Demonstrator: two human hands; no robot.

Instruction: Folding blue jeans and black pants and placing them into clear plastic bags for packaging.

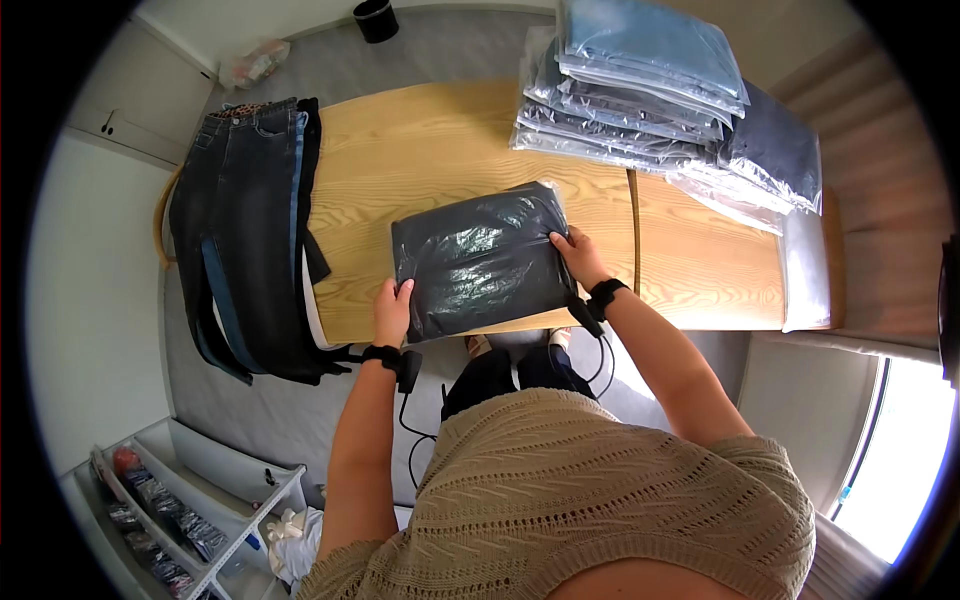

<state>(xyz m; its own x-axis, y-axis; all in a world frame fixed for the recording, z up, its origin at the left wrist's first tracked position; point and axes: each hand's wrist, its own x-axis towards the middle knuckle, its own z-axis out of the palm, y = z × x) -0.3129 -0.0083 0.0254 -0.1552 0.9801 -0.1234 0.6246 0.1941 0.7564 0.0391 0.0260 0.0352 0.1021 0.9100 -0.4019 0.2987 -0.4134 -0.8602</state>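
A dark folded garment in a clear plastic bag [480, 262] is held at the front edge of the wooden table, its near side reaching past that edge. My left hand [393, 308] grips its lower left side, with the thumb on top and the other fingers hidden beneath. My right hand [580, 258] grips the right side the same way, thumb on the plastic. The bag looks smooth and shiny, with creases near the right thumb. Dark straps with small black boxes sit round both wrists.
Several dark and blue jeans [240, 215] hang over the left end of the wooden table [420, 130]. Several bagged folded garments [640, 90] are stacked at the far right. A black bin [376, 20] stands beyond the table. A shelf unit [215, 500] holds packets at lower left.
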